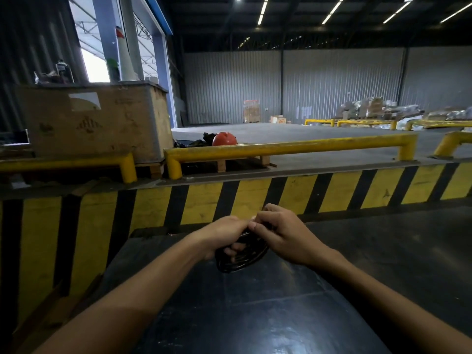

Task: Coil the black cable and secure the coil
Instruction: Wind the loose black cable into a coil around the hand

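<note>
Foreground: dark glossy desk. Above it, left hand clenched around glossy black cable wound into flat oval coil, fingers threaded through loops. Right hand touching left, fingertips pinching top of coil. Coil held just over desk; contact not discernible. Beyond: yellow-and-black striped barrier, yellow tubular guard rail, orange hard hat, large brown cardboard box, corrugated grey metal wall.

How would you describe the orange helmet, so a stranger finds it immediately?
Follow the long yellow guard rail across the middle of the view. Just behind its left end, right of the big cardboard box, sits the helmet. It is the only round, orange-red thing there, beside dark bundles.
</note>
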Motion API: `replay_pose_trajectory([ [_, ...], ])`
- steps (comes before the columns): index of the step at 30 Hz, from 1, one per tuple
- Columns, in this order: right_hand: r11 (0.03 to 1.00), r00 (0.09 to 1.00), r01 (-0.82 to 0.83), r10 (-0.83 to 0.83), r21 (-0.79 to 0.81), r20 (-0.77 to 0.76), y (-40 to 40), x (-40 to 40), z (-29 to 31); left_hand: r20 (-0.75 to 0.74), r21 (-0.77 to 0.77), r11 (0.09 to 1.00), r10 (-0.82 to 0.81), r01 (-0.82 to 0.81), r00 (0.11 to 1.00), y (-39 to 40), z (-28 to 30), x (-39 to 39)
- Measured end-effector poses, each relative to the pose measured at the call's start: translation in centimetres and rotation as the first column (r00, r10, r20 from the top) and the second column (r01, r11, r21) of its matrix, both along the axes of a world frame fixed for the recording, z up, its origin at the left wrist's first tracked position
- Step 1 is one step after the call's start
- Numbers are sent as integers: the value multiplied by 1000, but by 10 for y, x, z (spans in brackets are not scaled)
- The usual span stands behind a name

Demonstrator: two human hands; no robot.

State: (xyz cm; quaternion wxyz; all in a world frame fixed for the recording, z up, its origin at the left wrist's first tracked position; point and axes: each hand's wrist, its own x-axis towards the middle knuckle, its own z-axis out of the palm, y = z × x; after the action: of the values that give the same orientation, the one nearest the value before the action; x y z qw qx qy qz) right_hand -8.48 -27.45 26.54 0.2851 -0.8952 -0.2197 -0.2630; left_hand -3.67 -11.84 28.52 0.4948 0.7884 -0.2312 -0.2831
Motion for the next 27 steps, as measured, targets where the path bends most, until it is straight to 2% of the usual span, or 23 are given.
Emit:
replay_pose_trajectory([
  [4, 950, 999, 40, -27, 311, -45, 9, 7, -25, 40, 12, 997, 80, -80, 996, -4, -10, 5],
  [7, 889, 995, 79, -43, 451, -89, 16, 10, -42, 82, 68, 991, 109, -115, 991, -5, -17, 7],
  [11, 852, 983, 101, -6, 514, -184, 23, 11, -63, 109, 133, 977, 155, -169, 982, -3, -33, 8],
  [14, 824, 966, 156, -10, 545, -260, 28, 14, -85, 186, 126, 946, 272, -298, 944, -3, -52, 11],
  [17, 744, 939, 198, 44, 638, -342, 34, 19, -111, 490, 119, 877, 356, -465, 796, -3, -79, 19],
  [20, 666, 905, 243, 105, 705, -412, 39, 20, -138, 592, 88, 825, 407, -558, 695, -1, -112, 20],
  [24, 661, 817, 279, 218, 697, -534, 40, 16, -182, 581, 151, 812, 388, -564, 715, 4, -157, 7],
  [27, 653, 674, 295, 375, 697, -636, 33, 10, -219, 532, 288, 796, 329, -532, 780, 12, -196, -5],
])
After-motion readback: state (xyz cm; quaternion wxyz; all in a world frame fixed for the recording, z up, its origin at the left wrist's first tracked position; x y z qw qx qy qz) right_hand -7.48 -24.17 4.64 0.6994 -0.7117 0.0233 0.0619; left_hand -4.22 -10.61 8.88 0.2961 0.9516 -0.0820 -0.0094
